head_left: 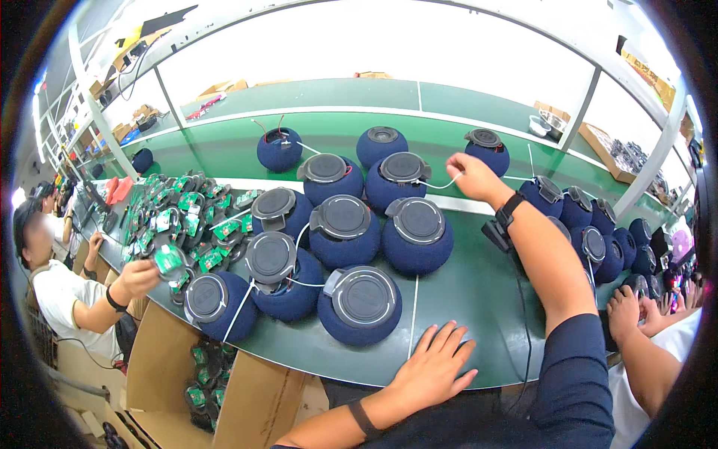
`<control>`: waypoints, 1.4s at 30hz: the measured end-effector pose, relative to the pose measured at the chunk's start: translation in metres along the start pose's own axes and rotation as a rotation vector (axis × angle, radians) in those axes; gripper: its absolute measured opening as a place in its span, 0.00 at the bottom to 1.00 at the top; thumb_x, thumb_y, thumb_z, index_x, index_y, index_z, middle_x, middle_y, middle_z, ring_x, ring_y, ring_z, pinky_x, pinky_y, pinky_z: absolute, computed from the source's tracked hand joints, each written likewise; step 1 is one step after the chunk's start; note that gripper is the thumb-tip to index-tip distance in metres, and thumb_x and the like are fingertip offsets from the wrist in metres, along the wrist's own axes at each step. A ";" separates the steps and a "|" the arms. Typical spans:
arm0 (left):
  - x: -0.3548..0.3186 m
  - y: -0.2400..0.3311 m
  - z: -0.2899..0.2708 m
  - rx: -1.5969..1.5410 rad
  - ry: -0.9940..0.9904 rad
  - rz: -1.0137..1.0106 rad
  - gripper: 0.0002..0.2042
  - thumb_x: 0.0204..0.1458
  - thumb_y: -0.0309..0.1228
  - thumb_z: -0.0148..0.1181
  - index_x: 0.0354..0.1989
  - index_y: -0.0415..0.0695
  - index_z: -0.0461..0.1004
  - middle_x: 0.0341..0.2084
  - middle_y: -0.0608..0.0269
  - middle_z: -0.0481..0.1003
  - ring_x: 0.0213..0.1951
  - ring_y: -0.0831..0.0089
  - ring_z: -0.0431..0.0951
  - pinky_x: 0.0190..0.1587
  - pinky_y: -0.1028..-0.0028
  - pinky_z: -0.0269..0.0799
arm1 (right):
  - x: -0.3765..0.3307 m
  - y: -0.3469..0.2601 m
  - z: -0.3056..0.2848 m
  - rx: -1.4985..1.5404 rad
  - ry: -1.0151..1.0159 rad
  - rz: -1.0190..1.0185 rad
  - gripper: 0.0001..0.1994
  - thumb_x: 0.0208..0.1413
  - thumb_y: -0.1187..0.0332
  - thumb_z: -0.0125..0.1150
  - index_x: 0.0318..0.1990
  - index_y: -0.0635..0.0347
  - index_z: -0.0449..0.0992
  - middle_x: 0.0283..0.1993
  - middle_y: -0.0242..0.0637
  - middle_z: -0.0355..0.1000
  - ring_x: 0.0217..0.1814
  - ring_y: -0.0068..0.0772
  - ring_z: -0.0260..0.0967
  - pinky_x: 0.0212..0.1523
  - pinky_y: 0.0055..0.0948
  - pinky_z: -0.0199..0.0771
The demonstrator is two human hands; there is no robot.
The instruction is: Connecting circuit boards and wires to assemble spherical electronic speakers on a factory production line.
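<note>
Hands: right point(473, 176) pinches white cord point(437, 184) beside speaker point(397, 179) | left point(437, 363) flat, open on belt point(479, 292)

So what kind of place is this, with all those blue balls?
Most likely a factory assembly line: rows of round blue speakers on a green belt, a heap of green circuit boards, and other workers close by.

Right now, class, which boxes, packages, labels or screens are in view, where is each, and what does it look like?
Cardboard box: below the bench's near edge, lower left; brown, open, holding green circuit boards.
Flat cartons: far bench, upper left; brown, low.
Tray: right shelf; brown, shallow, dark small parts inside.
No screen or readable label can be made out.
</note>
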State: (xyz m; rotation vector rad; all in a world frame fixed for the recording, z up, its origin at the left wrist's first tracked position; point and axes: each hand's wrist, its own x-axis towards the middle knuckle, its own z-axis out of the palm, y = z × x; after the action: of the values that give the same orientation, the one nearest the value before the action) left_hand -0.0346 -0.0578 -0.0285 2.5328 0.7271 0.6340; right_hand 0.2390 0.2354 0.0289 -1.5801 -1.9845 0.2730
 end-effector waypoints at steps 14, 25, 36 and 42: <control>0.010 0.002 -0.004 -0.007 -0.037 -0.036 0.25 0.60 0.48 0.61 0.60 0.45 0.73 0.63 0.49 0.68 0.70 0.51 0.61 0.71 0.47 0.56 | 0.066 -0.057 -0.055 -0.291 -0.216 -0.108 0.22 0.58 0.60 0.68 0.57 0.59 0.77 0.55 0.51 0.78 0.58 0.52 0.76 0.59 0.43 0.75; 0.015 0.007 -0.007 0.021 -0.037 -0.076 0.23 0.60 0.45 0.62 0.57 0.41 0.74 0.61 0.53 0.70 0.68 0.56 0.65 0.71 0.54 0.57 | 0.116 -0.028 0.033 0.021 -0.256 -0.067 0.24 0.61 0.67 0.64 0.64 0.57 0.71 0.65 0.54 0.69 0.69 0.55 0.66 0.71 0.45 0.64; 0.017 0.006 -0.006 0.046 -0.046 -0.111 0.24 0.59 0.46 0.63 0.58 0.43 0.75 0.61 0.55 0.71 0.68 0.58 0.66 0.71 0.55 0.58 | 0.106 -0.015 0.038 -0.063 -0.219 -0.046 0.33 0.50 0.65 0.77 0.61 0.50 0.65 0.61 0.55 0.67 0.61 0.59 0.70 0.63 0.46 0.72; 0.019 0.005 -0.006 0.024 -0.046 -0.116 0.22 0.60 0.47 0.62 0.55 0.45 0.76 0.60 0.56 0.72 0.68 0.60 0.66 0.70 0.55 0.59 | 0.101 -0.014 0.032 -0.099 -0.124 0.061 0.35 0.47 0.48 0.79 0.52 0.63 0.70 0.54 0.59 0.69 0.54 0.60 0.73 0.58 0.47 0.75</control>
State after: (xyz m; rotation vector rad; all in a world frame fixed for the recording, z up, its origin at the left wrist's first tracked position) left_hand -0.0216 -0.0494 -0.0158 2.4963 0.8628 0.5291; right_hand 0.1967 0.3323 0.0415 -1.7260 -2.0743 0.3078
